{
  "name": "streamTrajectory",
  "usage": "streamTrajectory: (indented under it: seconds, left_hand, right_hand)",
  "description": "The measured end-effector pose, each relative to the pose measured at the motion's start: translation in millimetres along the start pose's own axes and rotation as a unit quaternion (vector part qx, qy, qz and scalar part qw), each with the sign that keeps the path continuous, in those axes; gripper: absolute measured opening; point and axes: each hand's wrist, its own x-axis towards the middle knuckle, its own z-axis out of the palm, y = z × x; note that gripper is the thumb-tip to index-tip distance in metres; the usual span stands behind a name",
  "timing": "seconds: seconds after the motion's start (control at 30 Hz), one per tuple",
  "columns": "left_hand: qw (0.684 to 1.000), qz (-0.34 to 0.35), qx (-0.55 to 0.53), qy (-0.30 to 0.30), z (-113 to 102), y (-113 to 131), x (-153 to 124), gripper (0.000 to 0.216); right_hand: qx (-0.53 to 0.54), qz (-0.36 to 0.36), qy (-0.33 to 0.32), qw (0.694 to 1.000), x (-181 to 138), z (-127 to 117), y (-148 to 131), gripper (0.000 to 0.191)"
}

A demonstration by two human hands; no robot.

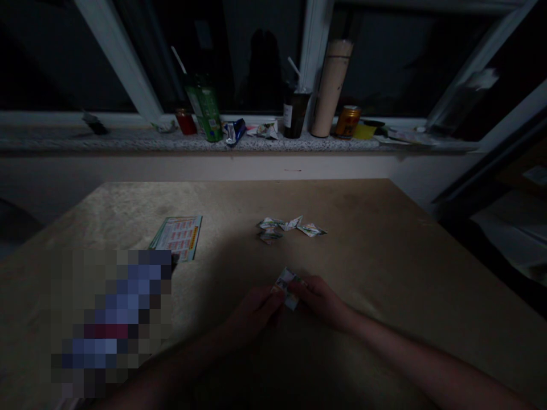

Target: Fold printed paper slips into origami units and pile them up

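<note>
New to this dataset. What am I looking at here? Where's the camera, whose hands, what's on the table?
No robot: a person works bare-handed. The one camera sits on their head, looking forward and down, so the arms enter from below. The left hand and right hand pinch a small folded paper between them over a brown table. Farther off lie a few folded paper pieces and, to their left, a printed sheet. The windowsill behind holds cans, a bottle and cups. The blocky patch at left is blurred out.
</note>
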Motion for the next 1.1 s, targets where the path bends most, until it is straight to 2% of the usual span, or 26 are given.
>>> streamTrajectory:
  seconds: [0.13,0.23,0.37,0.47,0.53,0.67,0.8,1.1]
  left_hand:
    - [0.999,-0.02,-0.004,-0.025,0.1,0.4,0.4,0.05]
    - [0.999,-0.002,0.024,-0.042,-0.1,-0.2,1.7,0.046]
    - [0.995,0.045,0.074,-0.05,0.1,0.0,2.4,0.041]
    - [0.996,0.029,0.066,-0.045,0.1,1.7,1.7,0.041]
    - [0.997,0.022,0.069,-0.036,-0.1,2.9,1.3,0.042]
    - [0.992,0.049,0.114,-0.017,-0.2,3.3,1.7,0.041]
    - [0.989,0.051,0.14,-0.014,-0.3,0.8,2.6,0.042]
    - [0.991,0.021,0.106,-0.077,-0.2,-3.4,3.6,0.041]
  right_hand:
    - [0.006,-0.006,0.02,1.0,1.1,-2.4,-1.9,0.05]
    - [0.002,-0.036,0.041,0.999,1.1,-3.8,-6.3,0.042]
    - [-0.063,-0.066,0.059,0.994,1.8,-5.7,-7.2,0.043]
    - [-0.092,-0.077,0.066,0.991,2.1,-5.6,-5.5,0.044]
    - [-0.099,-0.077,0.064,0.99,2.0,-5.2,-5.1,0.044]
    - [-0.09,-0.072,0.057,0.992,2.2,-5.1,-5.7,0.044]
    - [-0.051,-0.055,0.079,0.994,3.3,-5.5,-5.8,0.044]
    - [-0.066,-0.06,0.123,0.988,0.7,0.2,-6.3,0.04]
